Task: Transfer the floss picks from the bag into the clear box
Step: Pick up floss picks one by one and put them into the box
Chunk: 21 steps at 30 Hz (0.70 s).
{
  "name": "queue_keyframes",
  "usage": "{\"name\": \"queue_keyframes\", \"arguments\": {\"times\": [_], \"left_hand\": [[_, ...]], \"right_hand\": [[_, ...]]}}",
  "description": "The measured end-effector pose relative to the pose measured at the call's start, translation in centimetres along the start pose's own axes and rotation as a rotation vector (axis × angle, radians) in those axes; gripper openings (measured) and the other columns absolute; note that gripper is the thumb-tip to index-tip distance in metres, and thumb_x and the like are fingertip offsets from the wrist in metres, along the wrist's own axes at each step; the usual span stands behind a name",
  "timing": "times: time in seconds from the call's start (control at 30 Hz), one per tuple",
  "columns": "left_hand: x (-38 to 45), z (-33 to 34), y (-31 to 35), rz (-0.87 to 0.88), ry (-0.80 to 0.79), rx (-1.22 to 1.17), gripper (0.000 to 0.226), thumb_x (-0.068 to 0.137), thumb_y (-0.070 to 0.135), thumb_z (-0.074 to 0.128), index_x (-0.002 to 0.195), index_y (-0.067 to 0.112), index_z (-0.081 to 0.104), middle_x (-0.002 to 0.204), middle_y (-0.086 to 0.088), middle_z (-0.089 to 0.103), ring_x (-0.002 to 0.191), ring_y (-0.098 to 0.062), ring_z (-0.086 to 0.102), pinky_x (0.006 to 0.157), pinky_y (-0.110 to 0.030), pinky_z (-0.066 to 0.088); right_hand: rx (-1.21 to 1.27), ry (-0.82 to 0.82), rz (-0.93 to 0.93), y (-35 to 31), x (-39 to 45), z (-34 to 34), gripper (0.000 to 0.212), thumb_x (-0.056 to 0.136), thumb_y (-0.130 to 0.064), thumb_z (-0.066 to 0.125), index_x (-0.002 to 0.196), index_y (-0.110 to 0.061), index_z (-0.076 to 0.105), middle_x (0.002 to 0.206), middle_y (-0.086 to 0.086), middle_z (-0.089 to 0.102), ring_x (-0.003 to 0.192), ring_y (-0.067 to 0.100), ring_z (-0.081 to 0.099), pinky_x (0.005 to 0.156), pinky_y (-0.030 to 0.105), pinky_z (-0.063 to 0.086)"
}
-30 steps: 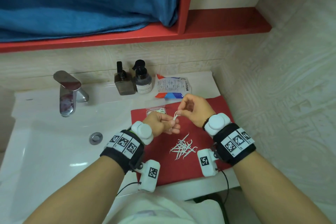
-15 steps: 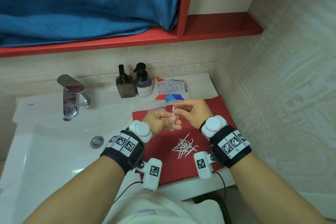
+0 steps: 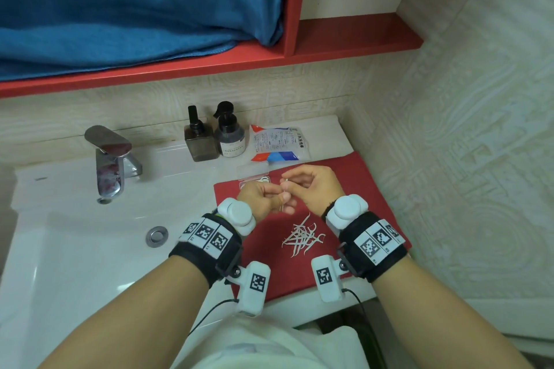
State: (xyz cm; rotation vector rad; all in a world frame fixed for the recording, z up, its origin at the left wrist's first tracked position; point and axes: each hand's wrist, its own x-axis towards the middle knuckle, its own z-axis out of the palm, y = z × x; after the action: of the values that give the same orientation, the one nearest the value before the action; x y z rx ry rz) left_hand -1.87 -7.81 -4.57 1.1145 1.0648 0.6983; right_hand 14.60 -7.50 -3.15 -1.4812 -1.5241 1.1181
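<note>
Chrome faucet at nine o'clock. Two dark bottles toward twelve. Blue towel on red shelf. Red mat centre-right. Drain in basin.

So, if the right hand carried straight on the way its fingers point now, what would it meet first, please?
Probably the left hand: the right hand points leftward, its fingertips already close to it, pinching a floss pick between them. Depth is unclear, so it might pass just above.

Dim greenish indoor light, soft glare on the white sink, wide-angle bending at edges, slightly soft focus
</note>
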Motion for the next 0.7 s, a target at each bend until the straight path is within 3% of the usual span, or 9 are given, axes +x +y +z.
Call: {"name": "queue_keyframes", "arguments": {"times": [0.1,0.27,0.43,0.57,0.7], "left_hand": [[-0.1,-0.2,0.2,0.004,0.005,0.044,0.017,0.090,0.003,0.060,0.098,-0.009,0.067,0.072,-0.002,0.072,0.059,-0.009,0.068,0.060,-0.016,0.051],[-0.4,-0.2,0.2,0.002,0.004,0.073,0.018,0.092,0.014,0.060,0.096,0.000,0.071,0.076,-0.004,0.074,0.062,-0.012,0.069,0.057,-0.016,0.048],[-0.5,-0.6,0.3,-0.047,0.058,0.068,0.012,0.090,0.013,0.062,0.090,0.005,0.072,0.076,-0.005,0.074,0.064,-0.012,0.071,0.057,-0.016,0.049],[-0.5,-0.9,0.4,-0.047,0.100,0.117,0.014,0.089,0.012,0.065,0.092,0.001,0.072,0.084,-0.009,0.074,0.066,-0.011,0.072,0.056,-0.015,0.049],[-0.5,-1.2,0.0,-0.057,0.101,0.133,0.011,0.088,0.014,0.066,0.082,0.012,0.075,0.086,-0.011,0.075,0.075,-0.017,0.073,0.058,-0.017,0.047]], "right_hand": [[-0.018,-0.015,-0.008,-0.2,0.1,-0.2,0.011,0.081,-0.015,0.078,0.091,-0.019,0.077,0.087,-0.003,0.077,0.085,0.009,0.073,0.084,0.030,0.058],[-0.066,-0.039,-0.015,-0.7,0.0,-0.7,0.008,0.081,-0.018,0.078,0.088,-0.020,0.076,0.086,-0.005,0.076,0.084,0.005,0.072,0.080,0.025,0.057],[-0.130,-0.066,-0.048,-0.7,0.1,-0.4,0.012,0.087,-0.017,0.071,0.097,-0.023,0.075,0.091,-0.007,0.076,0.091,0.004,0.070,0.088,0.022,0.054],[-0.426,-0.083,0.023,0.9,0.2,-1.1,0.020,0.086,-0.014,0.070,0.104,-0.023,0.071,0.095,-0.008,0.072,0.085,0.006,0.067,0.085,0.026,0.054],[-0.586,-0.162,0.103,2.1,-0.2,-1.3,0.027,0.078,-0.028,0.079,0.103,-0.022,0.071,0.095,-0.006,0.067,0.084,0.010,0.065,0.083,0.027,0.054]]}}
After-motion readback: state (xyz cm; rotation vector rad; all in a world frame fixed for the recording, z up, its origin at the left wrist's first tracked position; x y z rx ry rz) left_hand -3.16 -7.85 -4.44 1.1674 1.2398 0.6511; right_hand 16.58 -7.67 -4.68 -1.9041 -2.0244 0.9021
